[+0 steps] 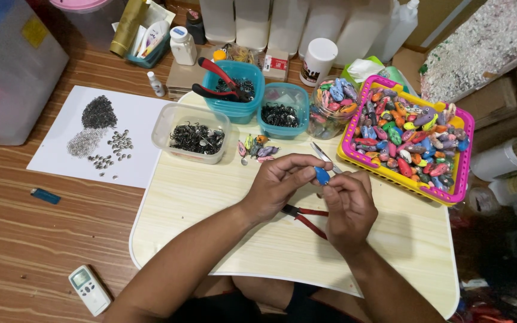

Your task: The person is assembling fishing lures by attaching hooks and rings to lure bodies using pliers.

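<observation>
- Over the middle of the pale wooden lap table (210, 197), the person's two hands meet, fingertips close together around a small blue bead-like piece (322, 175).
- The left hand (279, 182) pinches the blue piece between thumb and forefinger, its fingers closed on it.
- The right hand (349, 206) touches the same piece from the other side, fingers curled in; a thin metal tool (321, 154) sticks up and away from between the hands, and it cannot be told which hand grips it.
- Under the hands, red-handled pliers (306, 218) lie flat on the table, partly hidden by the wrists.
- Right of the hands, a pink and yellow basket (463, 173) sits on the table's edge, filled with many coloured pieces.
- Behind the hands stand a clear tub (163, 122) of dark metal hooks, a teal tub (252, 98) with a second pair of red pliers (219, 81) resting across it, a smaller teal tub (300, 116) of dark parts, and a clear jar (330, 104) of coloured pieces.
- A few loose coloured pieces (257, 148) lie between the tubs and the hands.
- On the floor to the left, a white sheet (139, 119) carries heaps of small metal parts; a blue lighter (45, 195) and a white remote (90, 289) lie nearer the person.
</observation>
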